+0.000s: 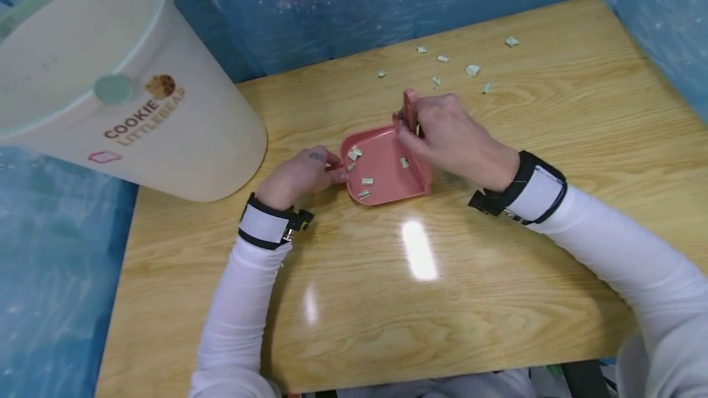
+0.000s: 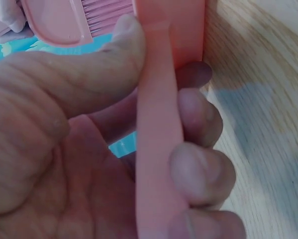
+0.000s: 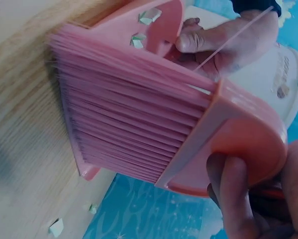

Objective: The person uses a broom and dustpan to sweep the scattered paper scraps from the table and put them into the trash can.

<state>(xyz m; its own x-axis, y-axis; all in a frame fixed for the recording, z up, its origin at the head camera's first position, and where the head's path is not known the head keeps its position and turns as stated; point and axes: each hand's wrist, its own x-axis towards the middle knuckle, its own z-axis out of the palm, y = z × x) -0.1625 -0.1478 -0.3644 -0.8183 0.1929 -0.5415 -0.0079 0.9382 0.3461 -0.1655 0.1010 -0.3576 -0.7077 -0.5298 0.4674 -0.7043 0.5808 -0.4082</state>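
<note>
The table (image 1: 498,306) was noted as wood-grained and glossy, with two bright reflections on its near half; it was backed by a blue wall (image 1: 310,11) printed with a sea scene. A white bin (image 1: 221,140) with a green rim was recorded at the table's left end. Pale green scraps (image 1: 472,70) were scattered toward the back edge. The pink pan (image 1: 384,167) was located near the table's middle, with more scraps contained in it. In the head view its handle was mostly hidden by the left hand (image 1: 301,177); in the left wrist view the fingers were seen curled round the handle (image 2: 157,129), with the thumb laid against it. The brush (image 1: 410,106) was pinched in the right hand (image 1: 456,137) beside the pan. Its bristles (image 3: 129,104), seen only in part from the head, were displayed broadly in the right wrist view, across the pan. Whether their tips touched its floor could not be told.
</note>
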